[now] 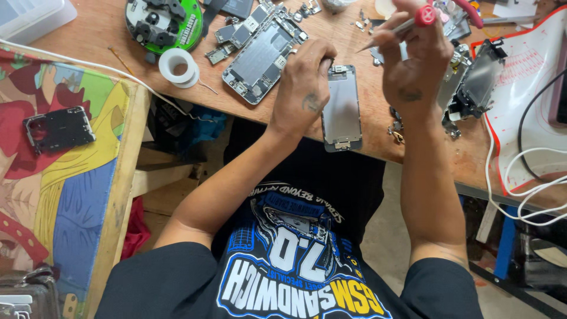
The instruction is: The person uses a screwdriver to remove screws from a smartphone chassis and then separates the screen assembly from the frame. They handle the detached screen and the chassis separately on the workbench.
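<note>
A detached phone screen panel [342, 109] lies face down near the front edge of the wooden bench [106, 29]. My left hand [305, 88] rests on the panel's upper left corner, fingers curled over its top end. My right hand [412, 56] is raised above the bench to the right of the panel, shut on a thin screwdriver with a red cap [407, 23]; its tip points left and down toward the panel's top. An opened phone body [260, 53] with bare metal plates lies to the left of my left hand.
A white tape roll [178, 65] and a green round tool holder [164, 22] sit at the left. More phone parts [475, 82] lie right, beside a white mat [531, 88] with white cables [520, 183]. A black phone frame [58, 129] rests on a colourful side table.
</note>
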